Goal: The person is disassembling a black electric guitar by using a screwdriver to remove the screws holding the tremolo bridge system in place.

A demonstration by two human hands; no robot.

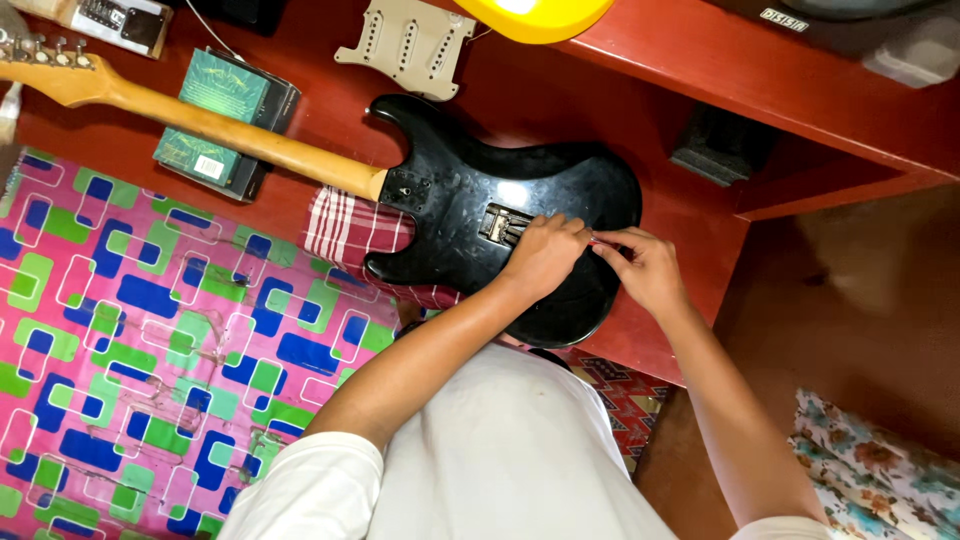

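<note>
Black guitar body (470,200) face down on red table (700,230), my left hand (543,255) curled at its cavity, my right hand (648,268) pinching a thin red tool (600,240).

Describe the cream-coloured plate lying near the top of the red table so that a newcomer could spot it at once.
Start at the red table and find the black guitar body lying back-up on it. Just beyond the body's upper horn, below the yellow object at the table's far edge, lies the cream pickguard. It alone is flat and pale, with three slim pickups in a row, and no hand touches it.
</note>
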